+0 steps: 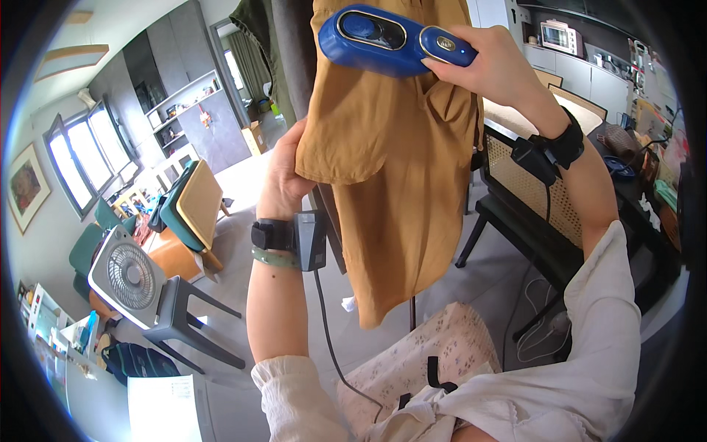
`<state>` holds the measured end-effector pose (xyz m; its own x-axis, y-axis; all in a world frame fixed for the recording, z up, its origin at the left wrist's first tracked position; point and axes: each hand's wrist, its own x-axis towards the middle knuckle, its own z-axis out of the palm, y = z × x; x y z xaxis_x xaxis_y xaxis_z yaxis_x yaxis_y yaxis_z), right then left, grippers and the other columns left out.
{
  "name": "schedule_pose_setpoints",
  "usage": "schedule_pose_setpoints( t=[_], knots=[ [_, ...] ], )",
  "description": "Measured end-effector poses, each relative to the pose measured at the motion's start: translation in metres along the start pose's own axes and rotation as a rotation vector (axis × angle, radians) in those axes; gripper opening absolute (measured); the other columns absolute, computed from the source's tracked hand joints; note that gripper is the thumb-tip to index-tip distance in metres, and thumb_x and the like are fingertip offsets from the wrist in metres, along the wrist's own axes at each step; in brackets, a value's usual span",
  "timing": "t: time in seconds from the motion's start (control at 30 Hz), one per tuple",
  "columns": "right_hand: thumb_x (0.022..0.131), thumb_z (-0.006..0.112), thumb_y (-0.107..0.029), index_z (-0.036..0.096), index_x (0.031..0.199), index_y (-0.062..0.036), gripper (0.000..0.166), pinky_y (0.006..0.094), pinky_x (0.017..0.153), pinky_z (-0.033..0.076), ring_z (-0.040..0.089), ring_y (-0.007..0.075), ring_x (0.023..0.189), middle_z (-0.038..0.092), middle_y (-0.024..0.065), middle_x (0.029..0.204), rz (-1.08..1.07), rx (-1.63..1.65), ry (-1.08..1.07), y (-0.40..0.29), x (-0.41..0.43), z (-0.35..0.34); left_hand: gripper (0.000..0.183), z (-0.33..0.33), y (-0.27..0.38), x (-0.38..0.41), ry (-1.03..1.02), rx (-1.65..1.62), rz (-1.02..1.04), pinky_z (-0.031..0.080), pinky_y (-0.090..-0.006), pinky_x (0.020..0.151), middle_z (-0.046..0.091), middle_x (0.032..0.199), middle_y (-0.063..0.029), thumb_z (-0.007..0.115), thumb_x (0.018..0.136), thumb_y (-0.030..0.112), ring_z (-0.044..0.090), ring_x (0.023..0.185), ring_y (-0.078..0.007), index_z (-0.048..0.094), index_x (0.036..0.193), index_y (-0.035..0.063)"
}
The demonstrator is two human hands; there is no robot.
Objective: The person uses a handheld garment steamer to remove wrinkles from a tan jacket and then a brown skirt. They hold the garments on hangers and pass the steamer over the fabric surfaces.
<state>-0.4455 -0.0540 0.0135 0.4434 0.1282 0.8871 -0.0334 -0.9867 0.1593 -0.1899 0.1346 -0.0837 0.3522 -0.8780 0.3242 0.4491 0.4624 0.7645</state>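
A mustard-brown cloth garment [397, 193] hangs upright in front of me, its top cut off by the frame's edge. My left hand [290, 166] grips a rounded flap or edge of it, thumb in front and the fingers hidden behind the cloth. In my right hand [489, 66] is the narrow end of a blue handheld appliance [381, 41], perhaps a garment steamer, with gold-coloured trim and a small lit light. The appliance lies across the upper part of the garment; whether it touches the cloth cannot be told.
Beside the garment hang dark clothes [265, 50]. To the right stands a black chair with a cane back [508, 166]; a white cable [533, 331] lies on the floor. At left, a box fan [130, 276] rests on a grey stool [193, 315]. Cables run from both wrist devices.
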Motion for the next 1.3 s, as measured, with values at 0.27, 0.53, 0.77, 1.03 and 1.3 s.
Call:
schedule_pose_setpoints(
  t=[0.27,0.53,0.77,1.03,1.3],
  knots=[
    [0.082,0.076,-0.029,0.070,0.101,-0.0011,0.034,0.0253,0.059,0.050,0.063,0.0129,0.059,0.068,0.0096,0.071,0.082,0.026,-0.011,0.002,-0.013,0.000,0.026,-0.006,-0.041,-0.023,0.440,0.269,0.820,0.048,-0.0257,0.081,0.068,0.101,-0.0036,0.062,0.097,0.024,0.061,0.090,-0.0105,0.068,0.105,0.0005],
    [0.079,0.077,-0.037,0.071,0.093,-0.0014,0.039,0.0311,0.060,0.054,0.068,0.0238,0.062,0.069,0.0142,0.072,-0.010,0.142,0.160,-0.019,0.007,0.048,0.027,-0.012,-0.024,-0.042,0.486,0.396,0.853,0.047,-0.0248,0.086,0.070,0.102,-0.0062,0.066,0.094,0.021,0.062,0.093,-0.0111,0.069,0.108,-0.0031],
    [0.073,0.076,-0.040,0.070,0.085,-0.0047,0.038,0.0391,0.060,0.054,0.065,0.0336,0.060,0.065,0.0165,0.065,0.081,0.302,-0.051,-0.051,-0.029,0.097,0.026,-0.017,-0.003,-0.064,0.567,0.569,0.805,0.044,-0.0231,0.084,0.070,0.097,-0.0056,0.071,0.091,0.015,0.060,0.089,-0.0102,0.069,0.107,-0.0052],
    [0.078,0.073,-0.042,0.071,0.086,-0.0050,0.037,0.0360,0.059,0.056,0.068,0.0288,0.059,0.067,0.0151,0.068,0.023,0.163,0.241,-0.021,0.013,0.087,0.026,-0.014,0.009,-0.066,0.657,0.692,0.783,0.045,-0.0241,0.081,0.069,0.096,-0.0073,0.067,0.093,0.016,0.061,0.087,-0.0111,0.068,0.106,-0.0068],
    [0.073,0.074,-0.041,0.073,0.088,-0.0101,0.034,0.0367,0.058,0.055,0.067,0.0272,0.059,0.068,0.0121,0.067,-0.049,0.313,-0.174,-0.054,-0.034,0.096,0.025,-0.012,0.010,-0.073,0.596,0.751,0.788,0.046,-0.0241,0.076,0.068,0.090,-0.0064,0.064,0.095,0.015,0.059,0.082,-0.0105,0.067,0.105,-0.0086]
  ],
)
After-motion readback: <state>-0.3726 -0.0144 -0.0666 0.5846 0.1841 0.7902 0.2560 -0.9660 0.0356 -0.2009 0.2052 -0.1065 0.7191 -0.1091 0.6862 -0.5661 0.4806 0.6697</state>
